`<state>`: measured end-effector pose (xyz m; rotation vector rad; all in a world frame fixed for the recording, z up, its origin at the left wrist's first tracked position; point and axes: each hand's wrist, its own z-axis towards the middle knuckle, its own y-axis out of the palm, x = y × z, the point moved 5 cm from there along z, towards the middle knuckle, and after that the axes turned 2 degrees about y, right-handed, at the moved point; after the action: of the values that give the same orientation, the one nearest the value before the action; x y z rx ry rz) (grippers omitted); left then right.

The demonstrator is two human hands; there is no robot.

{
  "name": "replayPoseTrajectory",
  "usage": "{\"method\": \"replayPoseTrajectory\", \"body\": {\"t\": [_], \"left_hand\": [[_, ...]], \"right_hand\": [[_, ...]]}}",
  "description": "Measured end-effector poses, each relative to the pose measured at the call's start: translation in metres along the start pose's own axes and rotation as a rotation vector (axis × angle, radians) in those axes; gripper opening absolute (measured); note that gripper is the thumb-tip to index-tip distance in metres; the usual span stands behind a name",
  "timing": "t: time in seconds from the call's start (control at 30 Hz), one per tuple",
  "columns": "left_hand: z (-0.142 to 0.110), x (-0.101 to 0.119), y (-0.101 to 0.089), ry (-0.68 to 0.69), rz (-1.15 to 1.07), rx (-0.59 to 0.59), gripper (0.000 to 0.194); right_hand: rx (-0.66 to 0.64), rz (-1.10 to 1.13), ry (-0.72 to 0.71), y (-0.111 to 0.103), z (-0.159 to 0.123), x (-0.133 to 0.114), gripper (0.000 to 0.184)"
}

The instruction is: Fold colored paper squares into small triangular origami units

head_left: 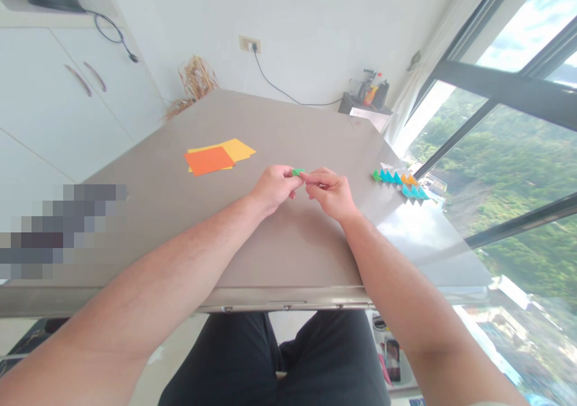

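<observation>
A small folded green paper piece is pinched between both my hands over the middle of the grey table. My left hand has its fingers closed on the piece's left end. My right hand is closed on its right end. Both forearms reach in from the near edge. Most of the green piece is hidden by my fingertips.
Orange and yellow paper sheets lie stacked at the far left of the table. A row of folded paper triangles, green, teal, orange and white, sits near the right edge by the window. A socket with a cable is on the far wall.
</observation>
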<state>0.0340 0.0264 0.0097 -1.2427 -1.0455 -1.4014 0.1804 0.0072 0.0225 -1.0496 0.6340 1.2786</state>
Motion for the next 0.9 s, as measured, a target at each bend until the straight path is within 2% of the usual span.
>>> {"method": "replayPoseTrajectory", "body": {"t": [0.13,0.23,0.47,0.73,0.83,0.9], "left_hand": [[0.002,0.0,-0.004,-0.012,-0.042,0.02,0.013],[0.002,0.003,-0.005,-0.026,-0.12,0.01,0.009],[0.0,0.006,-0.003,-0.044,-0.173,-0.055,0.01],[0.0,0.004,-0.005,-0.075,-0.162,-0.017,0.014],[0.0,0.003,-0.004,-0.072,-0.167,-0.046,0.015],[0.0,0.003,-0.004,-0.038,-0.117,-0.069,0.014]], "right_hand": [[0.008,-0.123,-0.112,0.002,-0.002,-0.005,0.035],[0.029,-0.168,-0.137,0.002,-0.002,-0.005,0.04],[0.066,-0.144,-0.146,-0.003,-0.003,-0.007,0.033],[0.057,-0.301,-0.221,0.002,-0.007,-0.016,0.026],[0.05,-0.26,-0.225,0.001,-0.007,-0.018,0.021],[0.071,-0.179,-0.169,-0.002,-0.004,-0.016,0.017]]}}
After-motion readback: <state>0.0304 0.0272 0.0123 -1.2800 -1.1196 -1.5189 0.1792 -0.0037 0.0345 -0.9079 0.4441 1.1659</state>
